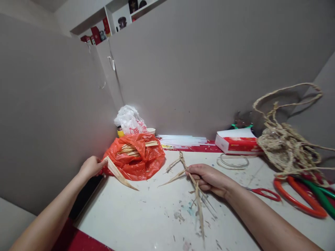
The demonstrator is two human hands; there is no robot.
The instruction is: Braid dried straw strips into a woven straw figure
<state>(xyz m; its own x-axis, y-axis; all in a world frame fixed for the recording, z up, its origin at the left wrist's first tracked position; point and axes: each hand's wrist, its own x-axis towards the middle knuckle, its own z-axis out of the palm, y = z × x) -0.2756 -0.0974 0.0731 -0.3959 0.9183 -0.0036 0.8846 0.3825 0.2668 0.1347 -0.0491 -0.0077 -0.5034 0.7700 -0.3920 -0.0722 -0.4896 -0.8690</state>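
My left hand [91, 168] pinches the upper end of a flat, pale strip of dried leaf [118, 174], whose pointed tip reaches right over the white board. Just behind it sits a red plastic bag [153, 162], open at the top, with a bundle of similar dried strips [131, 149] inside. My right hand [206, 177] is closed on a small braid of dried leaf strips [182, 157]. The braided end rises above the fingers, while loose ends hang down towards me and spread to the left. Part of the braid is hidden by the fingers.
A white board [146, 216] covers the table. At right are a heap of twisted straw rope [288, 143], red-handled scissors [264, 193], larger orange handles [303, 198] and a red-and-white box [239, 142]. Clear sticks [180, 140] and a white bag [131, 120] lie by the grey partition.
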